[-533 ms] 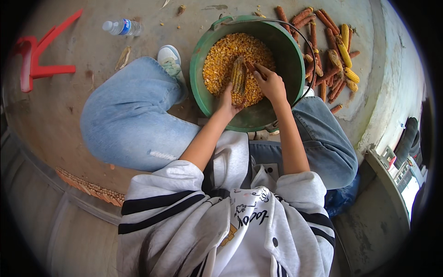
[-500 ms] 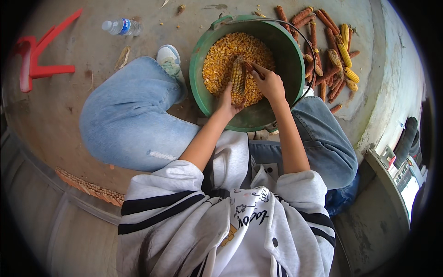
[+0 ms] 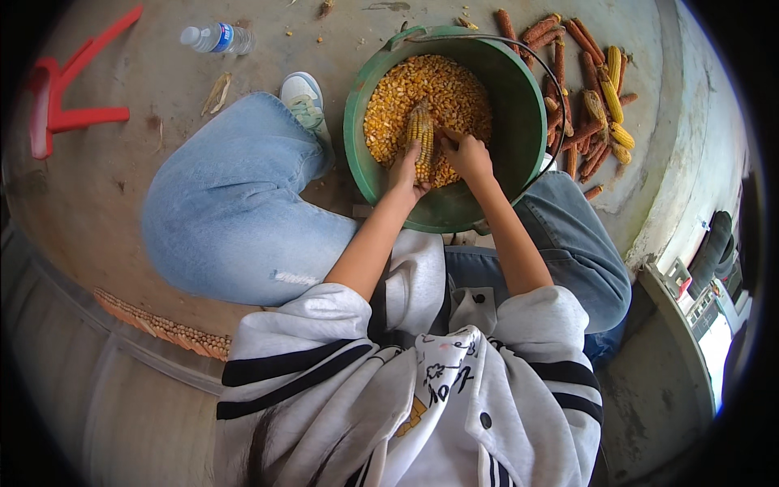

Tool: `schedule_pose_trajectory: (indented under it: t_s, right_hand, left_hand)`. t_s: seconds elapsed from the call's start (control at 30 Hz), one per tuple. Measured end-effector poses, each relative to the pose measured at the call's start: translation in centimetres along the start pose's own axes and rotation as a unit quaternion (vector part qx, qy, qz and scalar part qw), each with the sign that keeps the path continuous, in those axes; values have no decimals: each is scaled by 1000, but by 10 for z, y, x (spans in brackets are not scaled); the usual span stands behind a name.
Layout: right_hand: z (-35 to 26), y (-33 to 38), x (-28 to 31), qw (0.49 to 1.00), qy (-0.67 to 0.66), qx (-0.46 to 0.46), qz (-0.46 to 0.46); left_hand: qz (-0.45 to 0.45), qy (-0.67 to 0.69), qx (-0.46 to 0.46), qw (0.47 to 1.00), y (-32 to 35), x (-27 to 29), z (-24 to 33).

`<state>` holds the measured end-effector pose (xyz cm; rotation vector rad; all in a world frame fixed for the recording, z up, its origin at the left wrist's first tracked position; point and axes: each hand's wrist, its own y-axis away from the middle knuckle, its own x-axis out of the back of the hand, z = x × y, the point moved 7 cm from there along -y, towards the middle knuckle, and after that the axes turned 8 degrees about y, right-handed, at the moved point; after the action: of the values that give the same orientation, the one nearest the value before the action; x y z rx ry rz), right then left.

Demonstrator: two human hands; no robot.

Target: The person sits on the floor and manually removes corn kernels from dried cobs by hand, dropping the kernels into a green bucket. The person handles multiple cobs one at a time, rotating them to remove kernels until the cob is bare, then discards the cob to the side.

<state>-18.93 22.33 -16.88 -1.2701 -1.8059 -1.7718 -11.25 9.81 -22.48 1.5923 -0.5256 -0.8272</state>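
Observation:
A corn cob [image 3: 419, 140], still carrying many yellow kernels, stands tilted in my left hand [image 3: 404, 173], whose fingers wrap its lower end. Close on its right side is my right hand [image 3: 471, 159], fingers bent and drawn together at the cob; whatever lies between them is too hidden to name. Both hands are inside a green bucket [image 3: 519, 105], over a bed of loose corn kernels [image 3: 454, 85]. The bucket sits between my legs, its dark wire handle [image 3: 545, 71] lying over the right side.
Right of the bucket lies a pile of bare reddish cobs [image 3: 596, 130] with a few yellow corn ears [image 3: 610, 97]. A water bottle [image 3: 217, 38] lies at the upper left, near a red plastic frame [image 3: 57, 101]. A dry husk [image 3: 217, 93] is on the floor.
The reddish piece that showed by my right fingers is now mostly out of sight. The left hand's cob has turned, showing more yellow kernels. My right hand sits slightly lower against it.

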Motion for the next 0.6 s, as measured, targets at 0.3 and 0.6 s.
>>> schedule_pose_trajectory:
  t_s: [0.3, 0.6]
  right_hand:
    - [4, 12, 23, 974, -219, -51, 20]
    - [9, -13, 7, 998, -46, 34, -17]
  left_hand:
    - [-43, 18, 63, 997, 12, -9, -3]
    - [-46, -26, 83, 995, 11, -11, -17]
